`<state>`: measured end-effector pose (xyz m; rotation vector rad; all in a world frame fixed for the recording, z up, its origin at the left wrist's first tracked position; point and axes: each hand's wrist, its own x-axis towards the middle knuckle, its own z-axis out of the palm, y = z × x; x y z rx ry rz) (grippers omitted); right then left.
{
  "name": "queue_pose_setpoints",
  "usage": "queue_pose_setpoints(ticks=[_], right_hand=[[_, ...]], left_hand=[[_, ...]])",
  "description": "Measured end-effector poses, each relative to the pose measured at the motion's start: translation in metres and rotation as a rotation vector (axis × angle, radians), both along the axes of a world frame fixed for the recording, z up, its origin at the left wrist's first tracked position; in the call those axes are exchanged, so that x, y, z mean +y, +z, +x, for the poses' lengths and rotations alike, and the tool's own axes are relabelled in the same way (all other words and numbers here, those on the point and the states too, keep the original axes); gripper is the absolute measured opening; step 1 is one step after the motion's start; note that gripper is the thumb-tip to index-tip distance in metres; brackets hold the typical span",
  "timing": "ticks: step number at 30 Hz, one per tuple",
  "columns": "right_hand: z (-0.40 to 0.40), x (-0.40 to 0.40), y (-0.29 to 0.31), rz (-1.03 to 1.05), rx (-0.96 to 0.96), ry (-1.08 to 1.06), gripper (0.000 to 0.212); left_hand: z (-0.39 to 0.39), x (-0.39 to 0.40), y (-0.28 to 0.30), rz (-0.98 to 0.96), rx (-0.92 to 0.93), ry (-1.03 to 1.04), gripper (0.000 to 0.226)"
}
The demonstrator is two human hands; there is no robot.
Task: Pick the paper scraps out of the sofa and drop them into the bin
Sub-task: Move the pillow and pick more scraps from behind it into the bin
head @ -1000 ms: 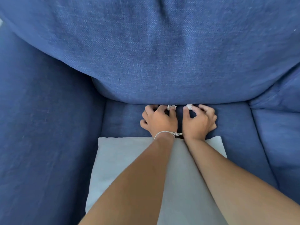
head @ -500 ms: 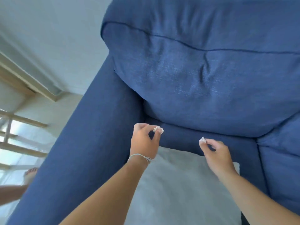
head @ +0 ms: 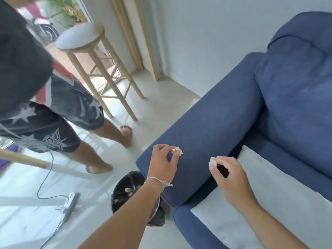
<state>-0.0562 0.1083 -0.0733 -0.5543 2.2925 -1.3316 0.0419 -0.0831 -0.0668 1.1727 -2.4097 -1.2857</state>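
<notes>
My left hand (head: 162,163) pinches a small crumpled paper scrap (head: 177,150) between thumb and fingertips, above the blue sofa's armrest (head: 206,126). My right hand (head: 228,174) pinches a second white paper scrap (head: 212,161) over the inner edge of that armrest. A bin lined with a black bag (head: 124,192) stands on the floor just left of the armrest's front end, partly hidden by my left forearm. Paper scraps lie inside it (head: 128,190).
Another person stands barefoot (head: 97,168) on the pale floor at the left, in dark shorts. A wooden stool (head: 84,37) is behind them. A white power strip (head: 69,203) with a cord lies near the bin. A light grey cushion (head: 269,191) lies on the sofa seat.
Both hands came out of the gap behind the seat, each with a scrap, and moved left to the armrest. My view swung left, and the bin and floor came into sight.
</notes>
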Motion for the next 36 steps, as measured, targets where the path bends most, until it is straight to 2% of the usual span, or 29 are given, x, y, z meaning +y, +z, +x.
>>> queue_pose_setpoints(ticks=[5,9,14,18,24,30,36], right_hand=[[0.077,-0.088,-0.017,0.068,0.086,0.139,0.019],[0.131,-0.144,-0.038,0.118,0.287,0.257,0.03],[0.162,-0.188,-0.051,0.216,0.408,0.394,0.024],[0.177,-0.204,-0.052,0.212,0.383,0.489,0.025],[0.191,-0.209,-0.057,0.219,0.426,0.483,0.024],[0.195,-0.206,-0.06,0.244,0.465,0.509,0.028],[0.19,-0.191,-0.053,0.254,0.465,0.543,0.047]], left_hand=[[0.103,-0.057,-0.001,0.043,-0.053,0.163,0.021],[0.169,-0.092,-0.008,0.04,-0.13,0.266,0.025],[0.215,-0.119,-0.027,0.067,-0.154,0.302,0.026],[0.232,-0.125,-0.039,0.072,-0.19,0.266,0.033],[0.241,-0.125,-0.048,0.073,-0.213,0.137,0.047],[0.243,-0.115,-0.053,0.046,-0.187,0.189,0.039],[0.235,-0.101,-0.044,0.06,-0.133,0.203,0.04]])
